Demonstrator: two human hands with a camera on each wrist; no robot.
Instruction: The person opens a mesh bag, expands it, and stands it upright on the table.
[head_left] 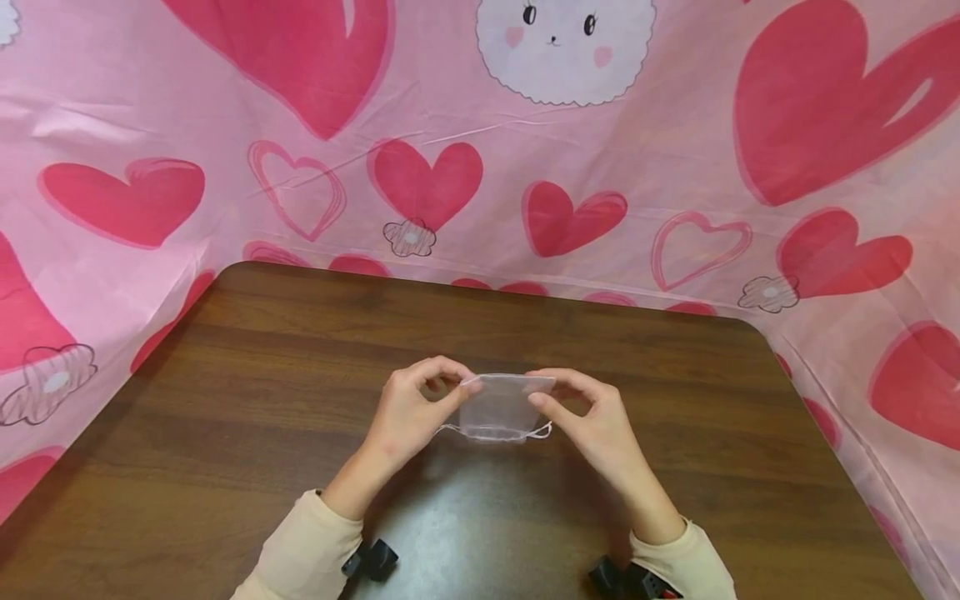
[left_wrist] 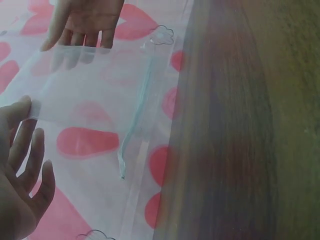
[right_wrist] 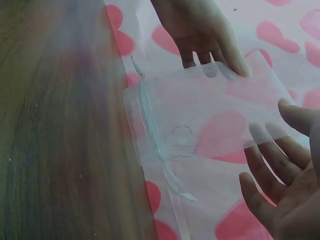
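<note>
A small sheer white drawstring pouch hangs between both hands above the table. Its closed end is at the top, and the gathered cord end points down toward the person. My left hand pinches the upper left corner between thumb and fingers. On the other side, my right hand pinches the upper right edge. The pale drawstring runs across the pouch's mouth in the left wrist view, with a loose end hanging out. In the right wrist view the pouch looks flat, and fingers show through its mesh.
A dark brown wooden table lies beneath the hands. Pink cloth printed with red hearts surrounds its back and sides. Black devices sit at both wrists, by the cream sleeves.
</note>
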